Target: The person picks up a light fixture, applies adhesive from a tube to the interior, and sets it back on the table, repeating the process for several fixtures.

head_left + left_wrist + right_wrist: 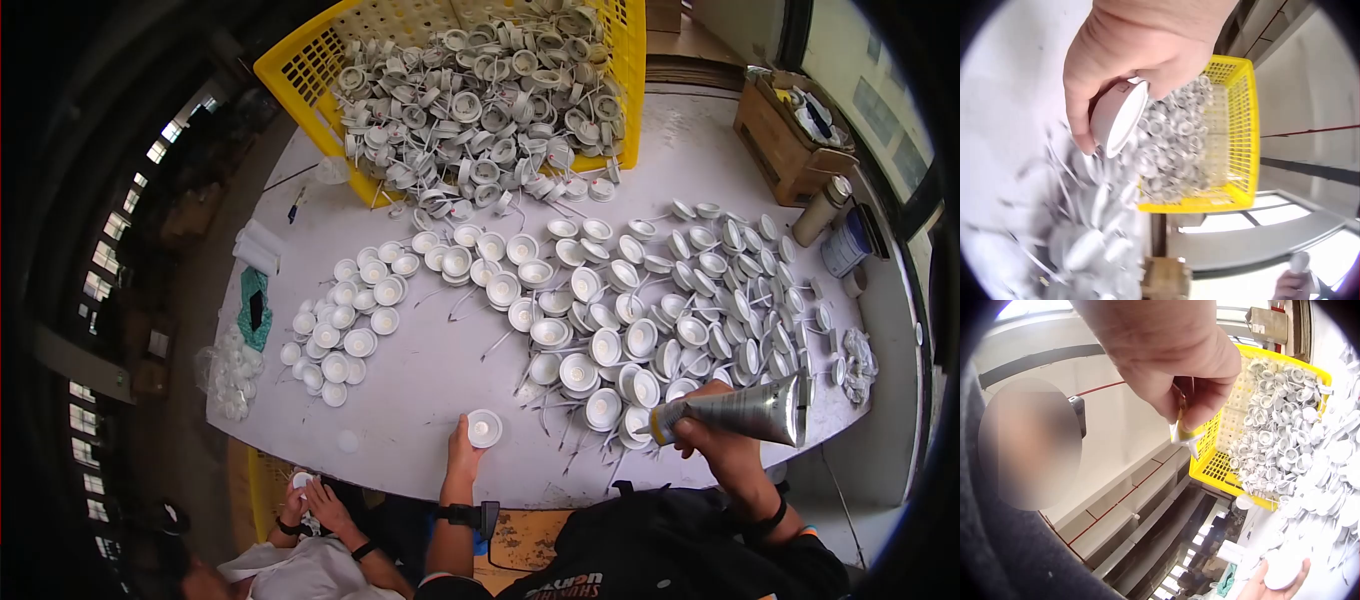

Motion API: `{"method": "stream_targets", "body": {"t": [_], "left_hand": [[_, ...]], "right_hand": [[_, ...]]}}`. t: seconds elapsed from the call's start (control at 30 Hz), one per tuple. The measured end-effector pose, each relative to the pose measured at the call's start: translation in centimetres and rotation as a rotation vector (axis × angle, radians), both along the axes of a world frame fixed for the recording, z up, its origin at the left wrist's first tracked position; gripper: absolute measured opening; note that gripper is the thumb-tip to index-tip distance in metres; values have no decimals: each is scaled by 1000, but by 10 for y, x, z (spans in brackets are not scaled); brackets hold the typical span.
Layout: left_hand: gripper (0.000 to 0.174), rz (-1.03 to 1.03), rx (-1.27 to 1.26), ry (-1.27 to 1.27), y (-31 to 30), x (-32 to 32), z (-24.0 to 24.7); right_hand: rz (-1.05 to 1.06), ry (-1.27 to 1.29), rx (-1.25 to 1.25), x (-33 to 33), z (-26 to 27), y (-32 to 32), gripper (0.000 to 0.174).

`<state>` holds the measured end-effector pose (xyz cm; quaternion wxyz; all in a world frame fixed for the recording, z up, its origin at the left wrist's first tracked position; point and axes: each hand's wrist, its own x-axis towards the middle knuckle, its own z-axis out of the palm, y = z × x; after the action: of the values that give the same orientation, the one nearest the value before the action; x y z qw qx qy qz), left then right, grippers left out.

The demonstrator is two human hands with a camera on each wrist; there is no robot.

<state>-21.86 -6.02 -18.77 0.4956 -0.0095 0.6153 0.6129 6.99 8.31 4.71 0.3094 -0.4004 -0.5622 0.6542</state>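
Note:
My left hand point(463, 452) grips a round white cup-shaped part point(485, 428) by its side, above the table's front edge; the left wrist view shows the fingers and thumb of the hand point(1129, 56) round the white part point(1120, 117). At the right, my right hand point(722, 452) holds a silver tube point(745, 410) with a yellow collar, its nozzle pointing left over the white parts. In the right wrist view the hand point(1179, 369) pinches the tube's yellow end point(1186, 432), nozzle downward. Many white parts with wires point(605, 347) lie beside the hands.
A yellow crate point(636, 90) full of white rings stands at the back. A smaller group of white parts point(342, 317) lies left. A cardboard box point(785, 150), a thermos point(822, 210) and a blue-labelled can point(845, 245) stand right. Another person's hands point(325, 505) work at the lower left.

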Motion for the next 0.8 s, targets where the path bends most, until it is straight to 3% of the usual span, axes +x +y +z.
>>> {"method": "stream_targets", "body": {"t": [0.07,0.1,0.17,0.2,0.27,0.3,0.37,0.43,0.57,0.63,0.67,0.73,0.8], "left_hand": [[47,-16,-309,139,-10,-23,-18],[47,-14,-308,142,-19,-39,-37],[46,-282,-633,550,-30,-67,-71],[46,-284,-633,548,-26,-66,-65],[35,-181,-912,1532,-15,-58,-31],[35,-187,-914,1527,-3,-57,-17],[25,79,-419,1499,36,-60,5],[17,-12,-188,1121,78,-66,12],[22,-126,-128,1061,171,-76,16],[29,-201,-209,1333,208,-89,-7],[29,-207,-206,1330,219,-93,-13],[37,-404,-427,1309,239,-94,-16],[37,-385,-453,1325,247,-92,-23]], "right_hand": [[-3,-20,-36,-5,-1,2,19],[-2,-17,-35,-7,-2,4,19],[-23,-20,-72,-10,-5,9,20],[-19,-22,-73,-11,-7,12,20],[-41,-30,-86,-13,-10,17,20],[-59,-32,-96,-15,-11,21,21],[-76,-44,-121,-18,-14,28,21],[-92,-59,-148,-23,-17,34,21],[-94,-85,-163,-31,-19,44,21],[-103,-90,-175,-30,-22,49,22],[-99,-94,-176,-28,-24,52,23],[-104,-99,-177,-25,-27,57,24],[-140,-103,-186,-20,-29,60,25]]}}
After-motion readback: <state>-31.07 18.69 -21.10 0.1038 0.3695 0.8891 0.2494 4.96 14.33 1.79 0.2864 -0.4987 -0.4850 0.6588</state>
